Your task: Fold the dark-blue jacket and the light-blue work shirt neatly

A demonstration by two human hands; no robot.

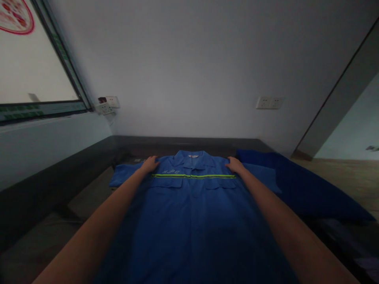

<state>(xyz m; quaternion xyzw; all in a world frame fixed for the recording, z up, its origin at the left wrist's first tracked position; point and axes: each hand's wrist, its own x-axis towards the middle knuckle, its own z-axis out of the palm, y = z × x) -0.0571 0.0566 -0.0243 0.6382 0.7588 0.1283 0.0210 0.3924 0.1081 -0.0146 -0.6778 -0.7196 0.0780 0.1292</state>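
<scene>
The shirt [191,213] lies front up below us, between our two forearms, with its collar [194,161] toward the wall [189,71] and its lower part running toward us out of view. It is blue. A yellow-green stripe [194,176] crosses the chest, with pale lettering [171,172] just above it on the left-hand side of the view. A pocket flap sits below the stripe on each side. A white label [194,156] shows inside the collar.

Our left hand [150,163] is at one shoulder of the shirt, fingers bent and close together, touching the cloth. Our right hand [235,163] is at the opposite shoulder in a similar position, also touching. At this distance and in this dim light, we cannot tell whether either hand pinches the cloth or only rests on it. Both arms are extended.

Beyond each hand, we see a sleeve: the left sleeve [126,174] lies over the dark surface [89,193], and the right sleeve [262,175] lies beside a darker blue cloth [302,189].

Behind the collar, a dark board [189,140] runs along the wall. Above it, we locate socket plates [270,103] at right. A window frame [44,108] stands at left.
</scene>
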